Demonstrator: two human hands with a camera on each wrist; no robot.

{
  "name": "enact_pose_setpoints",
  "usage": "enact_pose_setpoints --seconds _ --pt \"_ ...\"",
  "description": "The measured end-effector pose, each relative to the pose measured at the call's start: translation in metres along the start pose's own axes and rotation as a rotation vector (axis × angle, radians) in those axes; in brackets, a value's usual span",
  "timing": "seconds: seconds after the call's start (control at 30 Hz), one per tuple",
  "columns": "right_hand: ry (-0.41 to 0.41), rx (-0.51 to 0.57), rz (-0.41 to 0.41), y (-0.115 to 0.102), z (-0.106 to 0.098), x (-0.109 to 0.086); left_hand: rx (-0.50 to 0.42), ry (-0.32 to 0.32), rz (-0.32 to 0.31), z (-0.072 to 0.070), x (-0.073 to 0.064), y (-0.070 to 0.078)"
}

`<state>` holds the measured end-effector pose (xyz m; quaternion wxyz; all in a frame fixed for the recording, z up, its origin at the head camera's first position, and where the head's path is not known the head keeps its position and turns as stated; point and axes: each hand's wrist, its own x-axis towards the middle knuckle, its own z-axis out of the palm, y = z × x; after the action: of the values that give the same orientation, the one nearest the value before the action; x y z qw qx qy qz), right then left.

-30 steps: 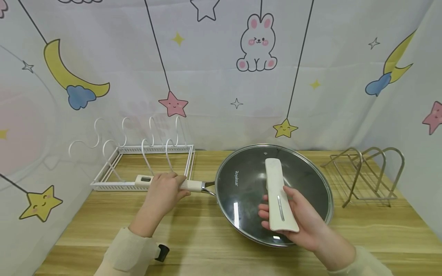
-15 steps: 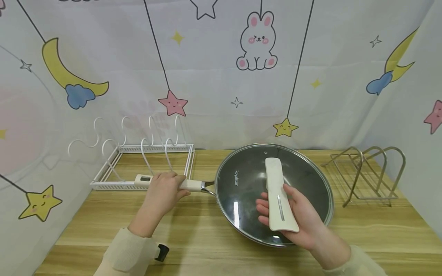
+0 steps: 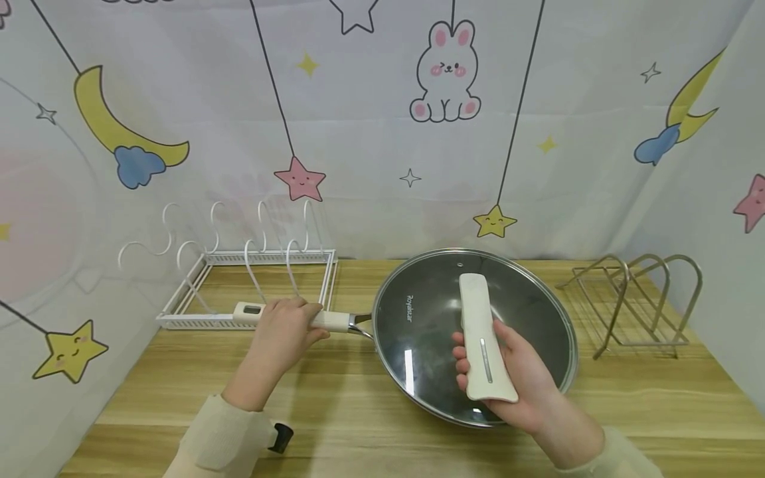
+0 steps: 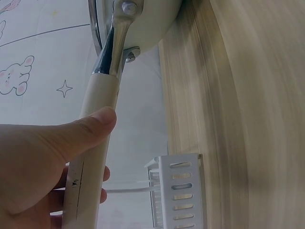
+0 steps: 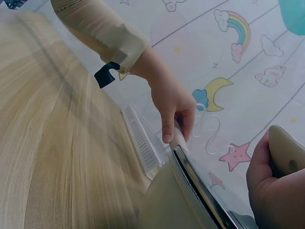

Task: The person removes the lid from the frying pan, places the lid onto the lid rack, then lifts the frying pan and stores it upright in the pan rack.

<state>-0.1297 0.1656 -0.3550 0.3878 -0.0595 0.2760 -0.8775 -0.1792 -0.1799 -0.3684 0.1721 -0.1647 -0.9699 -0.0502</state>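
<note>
Pan [image 5: 169,205], left hand [image 3: 287,332] curled round its handle [image 3: 335,322], right hand [image 3: 528,378] round the lid grip [image 3: 481,338]; rivet [image 4: 129,7] only in left-wrist view

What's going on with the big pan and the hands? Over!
Left hand grips pan handle. Right hand holds lid handle. Lid on pan. Possible snag: white rack near pan handle, contact unclear.

White "Royalstar" lettering [image 3: 409,309], on the glass lid [image 3: 427,338], sideways (reading downward)
</note>
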Motion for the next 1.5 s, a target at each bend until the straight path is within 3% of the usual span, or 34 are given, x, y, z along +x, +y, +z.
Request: enact_pose_setpoints --seconds 0.3,0.9,1.17,1.5 --pt "0.072 -0.013 -0.022 0.0018 0.0026 0.0004 -0.003 -0.005 -0.005 -0.0004 0.0002 0.0007" --pt "-0.022 0.054 -0.030 0.0008 -0.0020 0.0007 -0.004 0.002 -0.008 -0.0019 0.0024 0.0010" --pt "-0.123 0.089 -0.022 0.0057 -0.0044 0.0028 0.000 0.000 -0.017 -0.0008 -0.0021 0.0018" --pt "-0.112 0.045 -0.065 0.0083 -0.0038 0.0038 -0.002 0.009 -0.009 0.0012 -0.0034 0.0009"
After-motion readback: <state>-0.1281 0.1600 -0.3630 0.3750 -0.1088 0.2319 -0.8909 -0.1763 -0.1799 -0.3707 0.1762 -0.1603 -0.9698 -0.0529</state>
